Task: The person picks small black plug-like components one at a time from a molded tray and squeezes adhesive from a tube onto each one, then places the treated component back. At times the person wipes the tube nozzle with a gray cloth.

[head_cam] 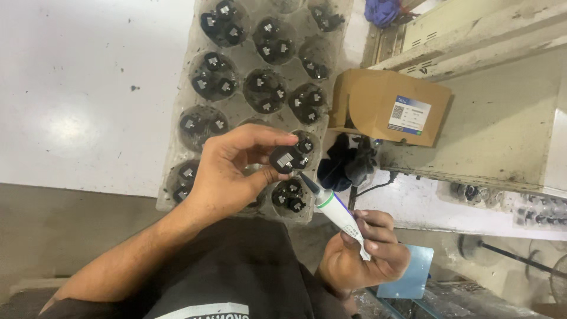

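The left hand (227, 174) is raised over a tray, its thumb and fingertips pinching a small black part (284, 159) with a grey square patch on its face. The right hand (366, 251) is closed around a white tube (336, 212) with a green band, held slanted so that its dark pointed nozzle sits just below the black part, almost touching it. Beneath the left hand lies a clear plastic tray (177, 124) whose round pockets hold more of the same black parts, several to a pocket. The tray rests on a white bench (77, 94). To its right stands a brown cardboard box (378, 100) with a white label, and a dark cloth (348, 162) lies below the box.
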